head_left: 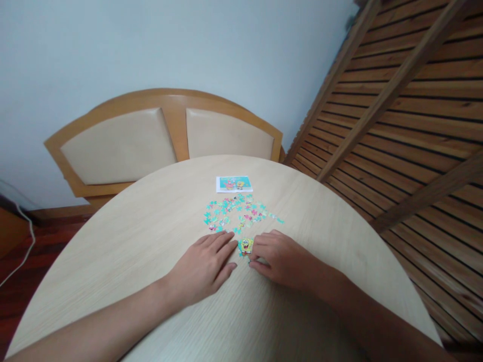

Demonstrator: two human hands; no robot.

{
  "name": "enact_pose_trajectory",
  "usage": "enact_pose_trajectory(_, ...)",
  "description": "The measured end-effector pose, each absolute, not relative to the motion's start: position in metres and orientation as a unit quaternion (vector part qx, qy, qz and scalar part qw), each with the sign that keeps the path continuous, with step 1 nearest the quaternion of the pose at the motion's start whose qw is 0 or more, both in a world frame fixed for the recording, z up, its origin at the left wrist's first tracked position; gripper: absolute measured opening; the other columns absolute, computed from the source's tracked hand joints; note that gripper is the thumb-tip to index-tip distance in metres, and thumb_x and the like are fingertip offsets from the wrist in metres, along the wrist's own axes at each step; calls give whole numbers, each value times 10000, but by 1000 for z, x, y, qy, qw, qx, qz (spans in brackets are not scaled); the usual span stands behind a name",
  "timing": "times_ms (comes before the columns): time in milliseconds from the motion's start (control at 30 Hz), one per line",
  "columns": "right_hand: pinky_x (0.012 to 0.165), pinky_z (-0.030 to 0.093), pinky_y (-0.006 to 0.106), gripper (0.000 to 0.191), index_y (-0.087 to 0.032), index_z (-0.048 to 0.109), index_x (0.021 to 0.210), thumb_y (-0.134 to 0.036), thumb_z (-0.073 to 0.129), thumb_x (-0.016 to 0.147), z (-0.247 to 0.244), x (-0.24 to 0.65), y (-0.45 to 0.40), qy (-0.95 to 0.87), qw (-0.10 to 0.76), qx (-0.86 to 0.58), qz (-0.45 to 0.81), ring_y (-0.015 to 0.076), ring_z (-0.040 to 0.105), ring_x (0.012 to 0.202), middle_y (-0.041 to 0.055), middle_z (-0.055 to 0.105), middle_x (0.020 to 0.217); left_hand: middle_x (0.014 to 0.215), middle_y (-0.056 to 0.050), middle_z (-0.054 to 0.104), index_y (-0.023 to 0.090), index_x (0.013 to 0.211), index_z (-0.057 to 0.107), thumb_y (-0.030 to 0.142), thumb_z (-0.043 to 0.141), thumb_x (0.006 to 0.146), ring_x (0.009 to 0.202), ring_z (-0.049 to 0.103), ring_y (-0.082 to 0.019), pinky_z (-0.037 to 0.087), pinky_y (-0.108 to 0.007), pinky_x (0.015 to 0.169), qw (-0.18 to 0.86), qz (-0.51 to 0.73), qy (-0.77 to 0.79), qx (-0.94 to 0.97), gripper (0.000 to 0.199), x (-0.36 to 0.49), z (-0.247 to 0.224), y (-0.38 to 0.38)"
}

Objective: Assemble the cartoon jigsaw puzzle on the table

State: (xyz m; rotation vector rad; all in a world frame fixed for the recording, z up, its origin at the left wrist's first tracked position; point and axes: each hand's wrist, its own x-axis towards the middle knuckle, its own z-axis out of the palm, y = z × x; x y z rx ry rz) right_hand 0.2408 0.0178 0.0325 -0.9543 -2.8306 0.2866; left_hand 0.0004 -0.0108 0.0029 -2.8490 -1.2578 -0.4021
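Note:
A small joined section of a jigsaw puzzle lies near the middle of the table, showing a yellow cartoon face on turquoise. At its left edge rests my left hand, palm down, fingers stretched out and thumb apart. My right hand is at the section's right edge with its fingers curled and the thumb close below them; whatever they pinch is hidden. Just beyond the hands, many loose puzzle pieces in turquoise, pink and yellow lie scattered. Behind them is a picture card with a pink and a yellow cartoon figure.
The round, pale wooden table fills the lower view. Across it stands a wooden bench back with cream pads, against the wall. Slatted wooden panelling slopes along the right. A white cable hangs at the far left.

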Motion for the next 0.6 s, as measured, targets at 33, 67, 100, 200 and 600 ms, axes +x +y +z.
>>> enact_pose_trajectory(33, 786, 381, 329, 74, -170, 698, 856, -220, 683, 908, 33, 241, 18, -941, 69, -316, 96, 199, 620, 868, 41, 702, 881, 1457, -132, 567, 163, 1374, 563, 371, 505, 1022, 1331, 547, -304, 472, -491, 1111, -1, -127, -400, -908, 413, 0, 4, -12)
enact_pose_trajectory(67, 785, 381, 329, 75, -170, 696, 854, -219, 682, 908, 33, 241, 18, -941, 69, -317, 97, 199, 620, 869, 42, 702, 880, 1464, -130, 559, 170, 1378, 556, 376, 504, 1022, 1338, 538, -305, 473, -491, 1108, -1, -129, -401, -907, 416, 0, 4, -12)
enact_pose_trajectory(100, 784, 381, 329, 74, -170, 694, 852, -218, 682, 908, 33, 241, 18, -941, 68, -318, 98, 200, 621, 871, 42, 703, 881, 1477, -127, 545, 178, 1385, 547, 385, 502, 1021, 1354, 521, -309, 471, -495, 1109, 2, -132, -406, -904, 421, 0, 3, -13)
enact_pose_trajectory(200, 784, 381, 327, 70, -175, 689, 855, -218, 678, 909, 33, 241, 18, -940, 70, -317, 105, 199, 622, 877, 40, 704, 887, 1519, -135, 491, 187, 1405, 521, 429, 502, 1015, 1411, 442, -342, 442, -526, 1125, 26, -143, -442, -885, 459, -3, -2, -15)
enact_pose_trajectory(600, 791, 390, 330, 73, -168, 685, 863, -218, 674, 916, 33, 242, 19, -940, 68, -317, 109, 202, 633, 885, 42, 708, 899, 1439, -136, 567, 156, 1423, 494, 440, 524, 990, 1339, 501, -355, 467, -523, 1092, 28, -128, -475, -870, 519, 0, 0, -18)
